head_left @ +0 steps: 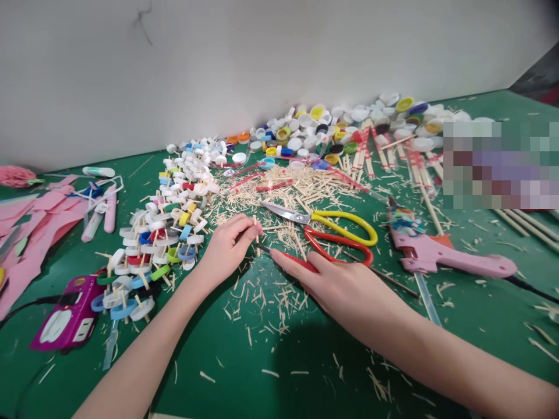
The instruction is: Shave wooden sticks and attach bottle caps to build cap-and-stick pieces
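Note:
My left hand point(229, 247) pinches a short wooden stick point(256, 228) between thumb and fingers, upright above the wood shavings. My right hand point(336, 282) is closed around a red-handled tool point(301, 262). Its thin dark tip point(262, 248) points left, just below the stick; whether they touch I cannot tell. Most of the handle is hidden by my fingers. Beyond my right hand lie scissors point(305, 218) with one yellow and one red handle loop, blades apart and pointing left. Shavings and cut stick pieces point(301, 183) are heaped behind both hands.
Bottle caps with sticks through them point(152, 238) stand at left, near a purple box with a cord point(72, 314) and pink paper point(39, 238). Loose caps point(305, 128) pile along the wall. A pink glue gun point(458, 259) and bundled sticks point(362, 154) lie right on the green table point(227, 378).

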Demonstrator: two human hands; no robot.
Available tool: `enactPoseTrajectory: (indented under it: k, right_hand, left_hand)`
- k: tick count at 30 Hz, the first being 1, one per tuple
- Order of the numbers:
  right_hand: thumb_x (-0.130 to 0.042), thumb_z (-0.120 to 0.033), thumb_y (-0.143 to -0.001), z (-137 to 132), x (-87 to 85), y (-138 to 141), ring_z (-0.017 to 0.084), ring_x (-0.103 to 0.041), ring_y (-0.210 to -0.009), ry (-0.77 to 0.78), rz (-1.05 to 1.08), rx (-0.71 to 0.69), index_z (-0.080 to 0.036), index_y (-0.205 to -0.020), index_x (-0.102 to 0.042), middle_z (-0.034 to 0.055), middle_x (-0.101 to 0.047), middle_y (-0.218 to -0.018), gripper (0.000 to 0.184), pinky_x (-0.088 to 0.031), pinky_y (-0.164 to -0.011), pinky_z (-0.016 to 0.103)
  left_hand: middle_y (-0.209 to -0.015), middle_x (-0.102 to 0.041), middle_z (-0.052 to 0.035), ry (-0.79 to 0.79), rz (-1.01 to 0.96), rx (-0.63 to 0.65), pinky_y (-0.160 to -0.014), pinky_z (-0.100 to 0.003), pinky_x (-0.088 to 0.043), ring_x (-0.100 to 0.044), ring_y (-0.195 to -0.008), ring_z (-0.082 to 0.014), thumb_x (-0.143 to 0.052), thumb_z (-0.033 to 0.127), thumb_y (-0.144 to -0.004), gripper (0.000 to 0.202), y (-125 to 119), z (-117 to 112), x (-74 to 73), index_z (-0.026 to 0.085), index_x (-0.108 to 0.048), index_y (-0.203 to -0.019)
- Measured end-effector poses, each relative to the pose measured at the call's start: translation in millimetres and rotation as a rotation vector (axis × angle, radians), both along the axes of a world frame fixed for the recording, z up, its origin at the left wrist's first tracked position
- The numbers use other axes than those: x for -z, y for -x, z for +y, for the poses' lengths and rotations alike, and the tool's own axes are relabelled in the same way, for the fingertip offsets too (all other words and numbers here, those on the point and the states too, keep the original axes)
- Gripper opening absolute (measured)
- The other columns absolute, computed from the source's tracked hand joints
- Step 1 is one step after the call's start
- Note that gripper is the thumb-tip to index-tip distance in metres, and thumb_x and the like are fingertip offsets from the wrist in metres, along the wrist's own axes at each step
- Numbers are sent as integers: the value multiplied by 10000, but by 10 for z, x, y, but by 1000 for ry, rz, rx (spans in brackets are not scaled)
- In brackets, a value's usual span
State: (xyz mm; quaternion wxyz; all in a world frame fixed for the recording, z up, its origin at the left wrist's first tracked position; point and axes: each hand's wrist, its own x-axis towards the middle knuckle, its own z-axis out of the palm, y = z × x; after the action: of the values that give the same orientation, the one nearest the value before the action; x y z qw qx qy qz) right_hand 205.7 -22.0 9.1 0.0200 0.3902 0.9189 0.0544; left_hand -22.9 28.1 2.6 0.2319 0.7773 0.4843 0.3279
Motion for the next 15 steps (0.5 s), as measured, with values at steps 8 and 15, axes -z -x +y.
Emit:
enactPoseTrajectory:
  k: [8,15]
  right_hand:
    - [-378,-61,-810,47,-65,58,73,-265,-391,73,-25,-42,-257,-1513,-214,14,-571,-807,748,-123,-425,275]
    - [-442,-53,-781,19,-138,82,74,-326,-398,91,14,-52,-220,-1491,-282,11,-575,-789,747,-131,-431,278]
  left_hand:
    - [-792,-578,-2,6,-11,5,-718,-260,-437,-543,-747,-118,-453,266,-963,238,7,-26,-30,201,-561,-761]
    - [-797,-575,-2,-24,15,21,-745,-269,-436,-549,-779,-127,-449,272,-965,241,-42,-30,-32,195,-553,-761]
